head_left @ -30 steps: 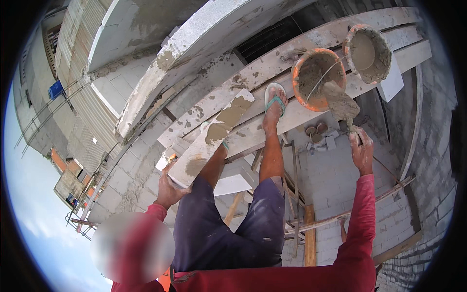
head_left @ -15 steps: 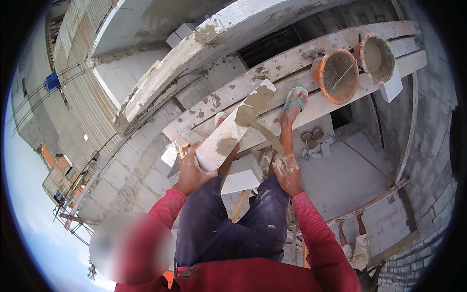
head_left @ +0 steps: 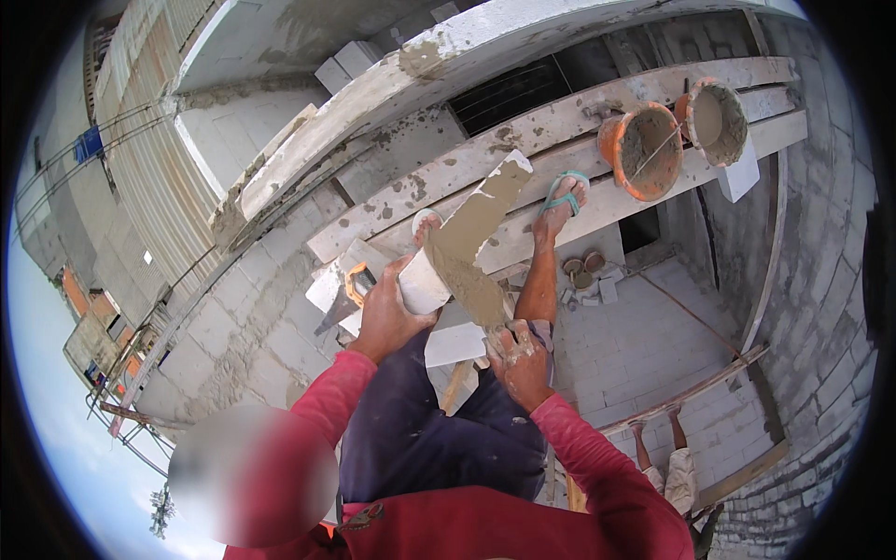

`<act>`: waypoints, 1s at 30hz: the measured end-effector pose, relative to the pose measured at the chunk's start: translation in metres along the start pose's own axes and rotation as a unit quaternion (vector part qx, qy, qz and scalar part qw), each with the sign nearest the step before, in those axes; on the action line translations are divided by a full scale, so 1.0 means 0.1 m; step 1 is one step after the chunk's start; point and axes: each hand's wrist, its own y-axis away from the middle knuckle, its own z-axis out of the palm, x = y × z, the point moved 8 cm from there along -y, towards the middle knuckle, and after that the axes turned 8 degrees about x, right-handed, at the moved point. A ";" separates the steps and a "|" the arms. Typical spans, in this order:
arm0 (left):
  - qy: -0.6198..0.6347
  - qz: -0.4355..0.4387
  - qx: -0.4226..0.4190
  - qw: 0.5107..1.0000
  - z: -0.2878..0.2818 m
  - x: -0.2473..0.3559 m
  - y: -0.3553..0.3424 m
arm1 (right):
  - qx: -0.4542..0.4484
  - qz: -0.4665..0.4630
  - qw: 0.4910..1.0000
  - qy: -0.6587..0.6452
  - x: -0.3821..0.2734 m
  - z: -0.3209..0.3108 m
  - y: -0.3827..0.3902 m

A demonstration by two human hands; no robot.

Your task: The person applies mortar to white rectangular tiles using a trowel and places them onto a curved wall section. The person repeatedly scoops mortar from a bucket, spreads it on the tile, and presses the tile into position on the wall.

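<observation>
In the middle, my left hand (head_left: 383, 317) grips the lower end of a long white block (head_left: 420, 289), held slanting over my legs. Grey mortar (head_left: 487, 205) coats much of its upper face. My right hand (head_left: 518, 364) is closed on a mortar-caked trowel (head_left: 490, 303), whose blade lies on or very near the block's lower part. A handsaw with an orange handle (head_left: 357, 280) rests on white pieces just left of my left hand. My sandalled feet (head_left: 562, 201) are on wooden planks behind the block.
Two mortar buckets (head_left: 644, 149) (head_left: 714, 123) stand on the planks (head_left: 518, 238) at upper right, by a white block (head_left: 737, 177). A concrete ledge (head_left: 429, 51) runs above. Far below are a block-lined floor, small buckets (head_left: 583, 278), a pole and another person's legs (head_left: 679, 467).
The trowel has come from the orange bucket onto the block, and mortar now covers more of its face down toward the lower end. My left hand has risen slightly with the block.
</observation>
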 end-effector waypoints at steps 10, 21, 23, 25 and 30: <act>0.023 -0.006 0.023 0.999 0.04 0.07 0.02 | -0.014 0.039 0.999 -0.012 0.31 -0.33 -0.15; -0.009 -0.086 0.022 0.996 0.00 0.35 -0.11 | 0.124 0.100 0.987 -0.021 1.78 -1.57 -0.03; -0.011 -0.052 0.054 0.997 0.00 0.26 -0.04 | 0.244 0.131 0.955 0.111 2.49 -2.30 -0.53; -0.025 -0.039 0.041 0.998 0.03 0.25 -0.02 | 0.301 0.181 0.913 0.208 3.34 -2.93 -0.99; -0.130 -0.053 -0.001 0.990 0.16 0.31 -0.04 | 0.180 0.344 0.865 0.317 4.83 -3.87 -2.28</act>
